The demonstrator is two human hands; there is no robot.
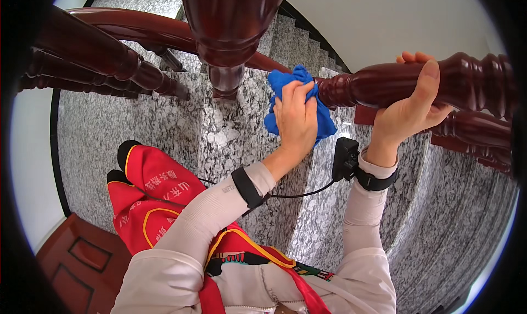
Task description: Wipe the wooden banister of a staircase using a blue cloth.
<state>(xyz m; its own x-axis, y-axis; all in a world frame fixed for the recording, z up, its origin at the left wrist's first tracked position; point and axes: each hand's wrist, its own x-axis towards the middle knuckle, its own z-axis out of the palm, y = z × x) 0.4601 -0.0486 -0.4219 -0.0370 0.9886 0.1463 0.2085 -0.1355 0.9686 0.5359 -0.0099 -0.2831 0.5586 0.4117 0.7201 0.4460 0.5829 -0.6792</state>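
Observation:
My left hand (pixel 297 115) holds a crumpled blue cloth (pixel 327 124) around the narrow lower end of a turned, dark red wooden baluster (pixel 383 83). The cloth covers that end, so its foot is hidden. Farther up the same baluster, my right hand (pixel 411 104) is wrapped around the thick part, thumb on the near side and fingertips showing beyond it. The glossy wood runs from the cloth out to the right edge of the view.
A thick newel post (pixel 228 30) stands at top centre, with more balusters (pixel 103 46) and a curved handrail (pixel 140 24) to its left. Speckled stone steps (pixel 416 215) descend around me. A black device (pixel 345 157) is strapped at my right wrist, its cable (pixel 304 196) crossing between my arms.

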